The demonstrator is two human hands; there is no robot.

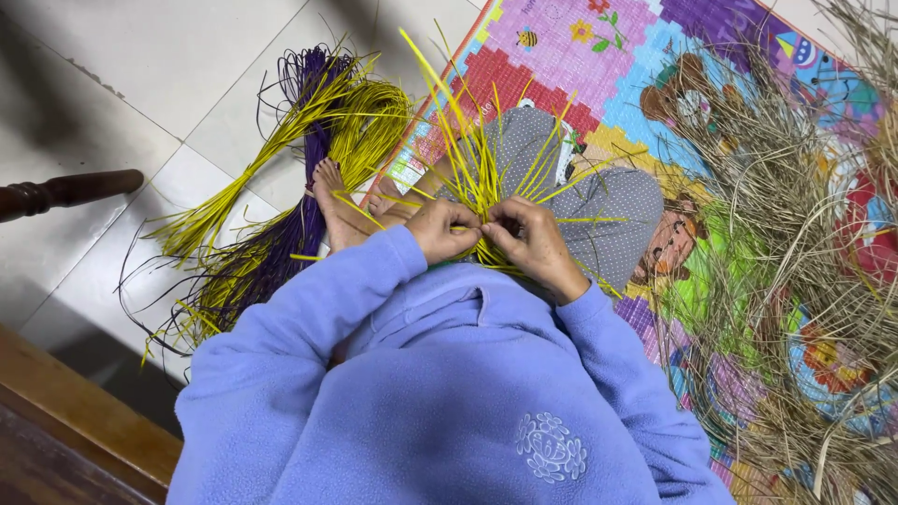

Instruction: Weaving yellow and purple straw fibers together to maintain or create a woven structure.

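Presently, the left hand (pixel 442 230) and the right hand (pixel 535 245) meet over the lap, both closed in a pinch on the gathered base of a cluster of yellow strips (pixel 486 168). The fingertips almost touch, with the woven start between them.

Progress, as a judgement: the work is at an early stage. Only a small knot or centre appears formed at the hands; the strips above it stand loose and unwoven. Most of the weaving remains.

Orientation: the strips fan outward from the pinch point, their long axes running away from the body, toward the top of the view, spread left and right.

Beyond the hands, grey dotted trousers (pixel 608 215) cover the folded legs, and a bare foot (pixel 335 201) rests on the tiled floor (pixel 168 75). Beside the foot lies a bundle of yellow and purple strips (pixel 281 206). On the right, a heap of dry straw-coloured fibres (pixel 804 243) covers a colourful play mat (pixel 561 56).
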